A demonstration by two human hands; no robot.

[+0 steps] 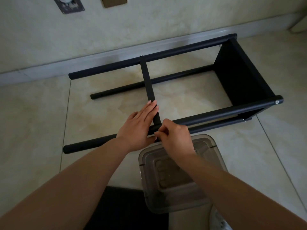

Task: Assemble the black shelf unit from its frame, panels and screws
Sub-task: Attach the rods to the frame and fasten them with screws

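Presently my left hand (139, 123) presses flat-fingered on the stiff crossbar (148, 83) mid-frame while my right hand (172, 135) pinches something small, probably a screw, at the rigid frame tube (216, 113).

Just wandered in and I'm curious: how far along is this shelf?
Done: four black poles joined to one end panel, lying on the floor. In hand: the left hand steadies a crossbar while the right hand pinches at its joint, probably a screw, too small to tell. Left: the poles' far ends stand bare.
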